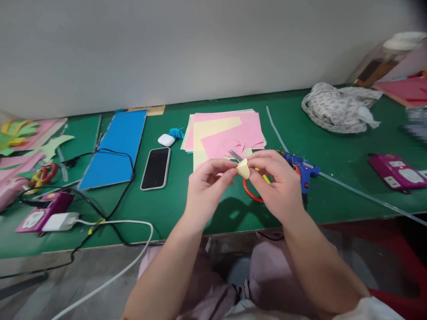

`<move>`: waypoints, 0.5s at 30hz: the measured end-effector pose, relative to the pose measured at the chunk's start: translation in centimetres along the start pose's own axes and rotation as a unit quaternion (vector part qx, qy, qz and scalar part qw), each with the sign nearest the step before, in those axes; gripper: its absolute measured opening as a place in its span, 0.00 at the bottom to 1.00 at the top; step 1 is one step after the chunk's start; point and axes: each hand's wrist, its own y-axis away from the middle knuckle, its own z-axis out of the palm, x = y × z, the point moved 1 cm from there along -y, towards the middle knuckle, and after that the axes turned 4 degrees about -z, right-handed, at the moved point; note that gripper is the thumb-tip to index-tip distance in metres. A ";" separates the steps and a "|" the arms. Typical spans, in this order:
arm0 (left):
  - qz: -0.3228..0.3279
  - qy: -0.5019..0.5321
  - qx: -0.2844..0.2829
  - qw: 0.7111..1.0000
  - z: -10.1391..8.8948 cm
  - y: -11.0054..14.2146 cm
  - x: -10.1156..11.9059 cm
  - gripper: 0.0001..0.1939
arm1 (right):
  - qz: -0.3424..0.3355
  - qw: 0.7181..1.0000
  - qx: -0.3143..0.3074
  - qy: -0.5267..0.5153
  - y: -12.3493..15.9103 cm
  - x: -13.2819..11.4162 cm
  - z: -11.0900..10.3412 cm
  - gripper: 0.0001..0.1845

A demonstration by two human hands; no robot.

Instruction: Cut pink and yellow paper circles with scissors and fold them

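Observation:
Between my two hands is a small curled piece of pale yellow paper [243, 169]. My left hand [211, 182] pinches its left edge with thumb and forefinger. The fingertips of my right hand [275, 180] grip its right side. Both hands hover over the near part of the green table. Behind and below them lie scissors [253, 192] with red handles, blades pointing away to the left, partly hidden by my right hand. Beyond the scissors rests a stack of pink and yellow paper sheets [227, 129]. A blue glue gun [304, 171] lies just right of my right hand.
Left of the paper stack are a phone [155, 169], a white earbud case [166, 140] and a blue board [116, 146]. Cables cross the table [187, 209] near a purple power strip [43, 213]. A glue stick [370, 195], a patterned cloth [333, 108] and another purple power strip [396, 171] lie right.

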 end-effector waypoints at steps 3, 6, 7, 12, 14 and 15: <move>0.009 -0.037 0.014 0.999 0.0 0.0 0.0 0.05 | -0.003 1.000 0.004 0.000 0.0 -0.1 -0.1 0.08; 0.009 -0.054 0.019 0.998 0.0 0.0 -0.1 0.06 | 0.016 1.000 0.015 -0.008 0.0 -0.1 -0.1 0.10; 0.010 -0.056 0.017 0.998 0.0 0.0 -0.1 0.06 | 0.027 0.999 0.020 -0.013 0.0 -0.2 -0.1 0.10; 0.052 -0.108 0.004 0.993 -0.1 0.2 -0.1 0.04 | 0.091 0.994 0.040 -0.035 0.2 -0.1 0.0 0.08; 0.110 -0.159 -0.001 0.981 -0.2 0.2 -0.1 0.06 | 0.114 0.991 0.046 -0.044 0.3 0.1 0.1 0.08; 0.145 -0.188 -0.003 0.971 -0.2 0.3 -0.1 0.08 | 0.124 0.990 0.049 -0.049 0.3 0.1 0.1 0.08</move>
